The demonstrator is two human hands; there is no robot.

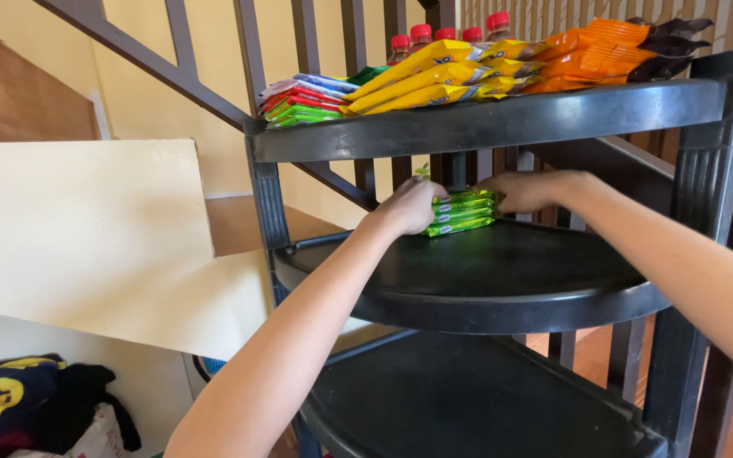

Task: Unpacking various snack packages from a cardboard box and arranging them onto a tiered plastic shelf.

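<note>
On the middle tier of the black corner shelf (502, 301), toward its back, lies a small stack of green snack packets (460, 212). The left hand (409, 206) has its fingers curled on the stack's left end, while the right hand (526, 191) grips the right end. Above the stack, the top tier carries yellow packets (430, 80), orange packets (591, 55) and red-capped bottles (422, 36).

Bright warm daylight, soft shadows under the shelves, sharp focus throughout.

My left hand (409, 206) covers the green packet stack's (461, 212) near end; red-capped bottles (434, 36) mostly hidden behind yellow packets (426, 80); packet print unreadable.
</note>
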